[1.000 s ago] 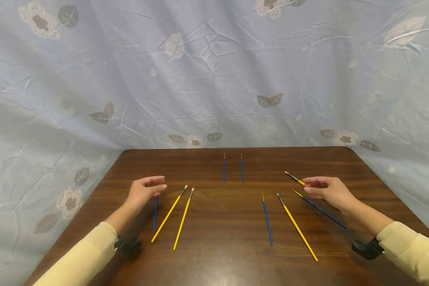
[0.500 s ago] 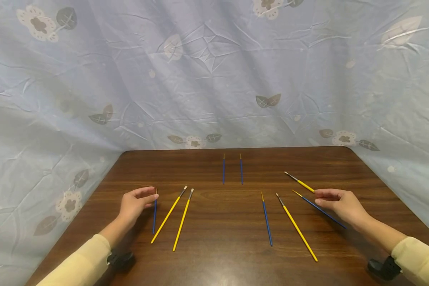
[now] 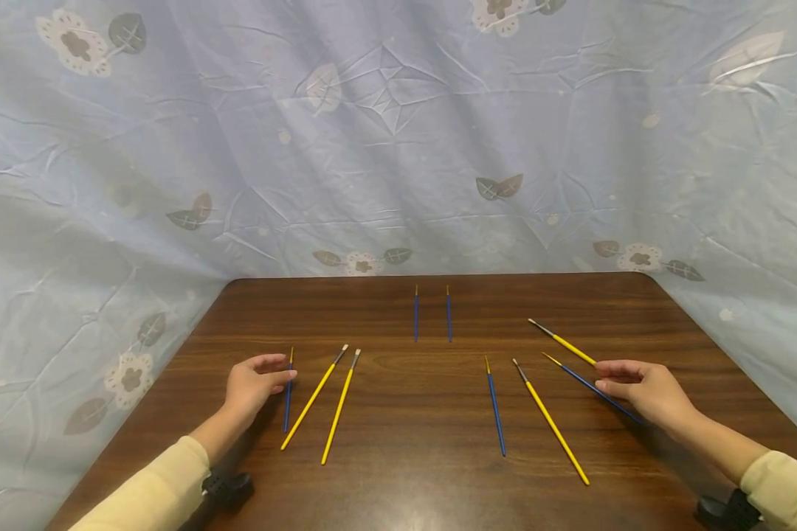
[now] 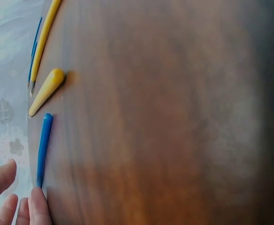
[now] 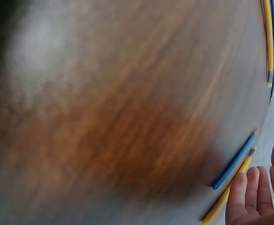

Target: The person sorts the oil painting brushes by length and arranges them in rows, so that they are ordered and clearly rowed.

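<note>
Closest are 2 pale yellow sleeves [image 3: 153, 487], with a black wristband [image 3: 226, 488] under the left cuff and another by the right. On the brown table [image 3: 412, 420], the long yellow brush [image 3: 552, 424] lies right of centre, its bristles pointing away. To its left is the middle blue brush [image 3: 496, 408]; farther left, the inner yellow brush [image 3: 342, 405] and outer yellow brush [image 3: 315, 397] lean side by side, tips near each other.

The left hand [image 3: 249, 387] is over the left blue brush [image 3: 288, 409], thumb apart from loosely bent fingers, grasping nothing; whether the fingertips touch the brush, I cannot tell.

The right hand [image 3: 647, 391] is likewise relaxed, thumb apart from the fingers, gripping nothing. It is over the slanted blue brush [image 3: 578, 376] and the handle of the far yellow brush [image 3: 573, 348]; contact is unclear.

Farther back, 2 thin blue brushes [image 3: 416, 317] lie apart, nearly parallel. Behind the table hangs a flowered curtain [image 3: 398, 162].
</note>
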Demonstrator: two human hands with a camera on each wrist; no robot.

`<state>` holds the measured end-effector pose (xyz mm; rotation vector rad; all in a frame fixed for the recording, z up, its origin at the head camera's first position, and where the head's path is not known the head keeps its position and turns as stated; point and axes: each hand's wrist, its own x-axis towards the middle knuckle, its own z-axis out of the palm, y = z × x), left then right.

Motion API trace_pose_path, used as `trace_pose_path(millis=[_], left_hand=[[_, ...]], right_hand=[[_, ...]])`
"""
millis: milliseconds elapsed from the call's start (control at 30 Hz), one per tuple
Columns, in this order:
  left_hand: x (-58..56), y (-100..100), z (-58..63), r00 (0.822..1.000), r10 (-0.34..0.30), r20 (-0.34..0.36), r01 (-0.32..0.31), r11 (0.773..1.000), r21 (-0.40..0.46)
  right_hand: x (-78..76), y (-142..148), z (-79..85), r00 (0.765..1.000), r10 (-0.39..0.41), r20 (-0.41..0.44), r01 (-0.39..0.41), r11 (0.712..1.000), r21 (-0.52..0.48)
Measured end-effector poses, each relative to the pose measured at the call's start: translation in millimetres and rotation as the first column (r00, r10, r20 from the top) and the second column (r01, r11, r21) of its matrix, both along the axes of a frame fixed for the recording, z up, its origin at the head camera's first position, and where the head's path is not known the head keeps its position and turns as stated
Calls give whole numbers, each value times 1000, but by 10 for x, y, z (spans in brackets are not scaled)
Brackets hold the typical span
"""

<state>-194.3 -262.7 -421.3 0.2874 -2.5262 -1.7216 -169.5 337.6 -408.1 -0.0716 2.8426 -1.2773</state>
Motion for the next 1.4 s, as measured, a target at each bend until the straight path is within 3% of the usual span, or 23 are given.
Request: trace_pose_path(millis=[367, 700, 1033, 1400], left_hand=[[-16, 10, -31, 1000, 6, 16, -6, 1000, -11], [-38, 64, -61, 1000, 7, -4, -8, 986, -167], [-52, 87, -72, 999, 32, -26, -38, 964, -263], [-15, 58, -88, 997, 37, -74, -55, 968, -246]], right_hand=[[-12, -27, -29, 1000, 25, 0, -25, 1000, -13], [15, -19, -92, 999, 22, 36, -22, 1000, -7], [7, -41, -124, 999, 6, 39, -5, 1000, -24], [-19, -57, -134, 999, 4, 37, -2, 999, -47]])
